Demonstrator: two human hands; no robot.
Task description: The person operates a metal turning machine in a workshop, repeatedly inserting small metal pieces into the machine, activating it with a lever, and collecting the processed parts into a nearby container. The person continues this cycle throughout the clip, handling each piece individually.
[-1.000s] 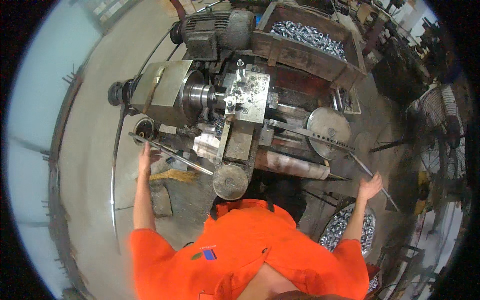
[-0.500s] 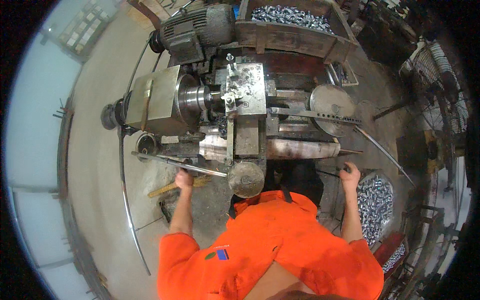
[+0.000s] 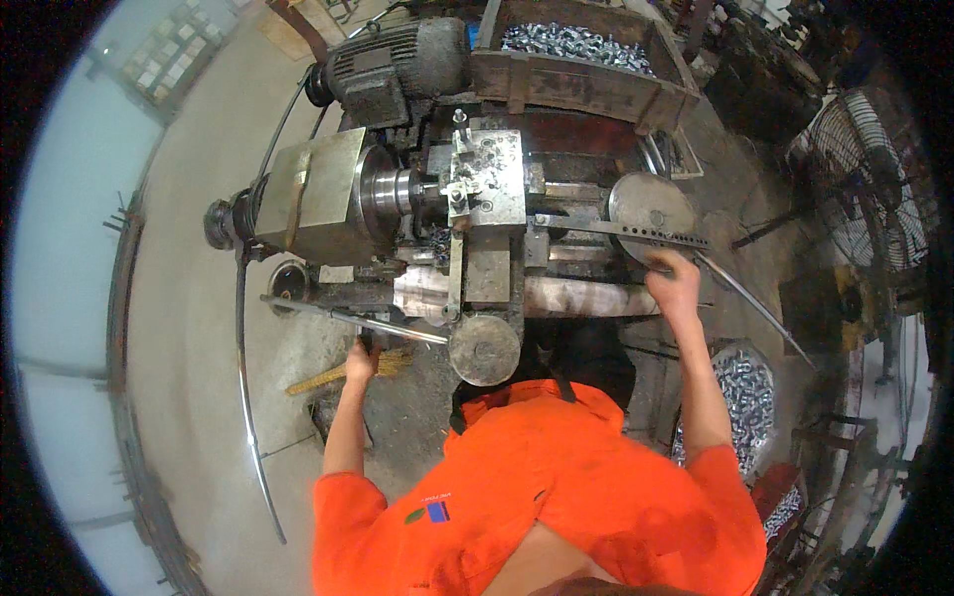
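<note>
Across the front of the lathe [image 3: 487,179], my left hand [image 3: 361,365] is closed beside a dark upright part, just below a slanting bright metal bar [image 3: 397,329]. What it grips, if anything, is hidden. My right hand [image 3: 676,286] is raised to the near edge of the right round metal disc [image 3: 651,214], below a flat bar with a row of holes [image 3: 676,237]. Its fingers are curled, and I cannot make out what lies in them. Between my arms a second disc [image 3: 484,351] sits close to my waist. A tool block [image 3: 498,179] stands beside the chuck [image 3: 386,194].
A wooden crate [image 3: 576,84] of small shiny metal parts stands behind the lathe, next to an electric motor [image 3: 388,65]. More parts fill a container [image 3: 740,407] at my right. A straw broom [image 3: 333,377] lies near my left hand; a caged fan [image 3: 860,179] stands far right.
My right hand has moved up and slightly left, from over the floor to the edge of the right disc. The left hand has shifted slightly and stays below the slanting bar.
</note>
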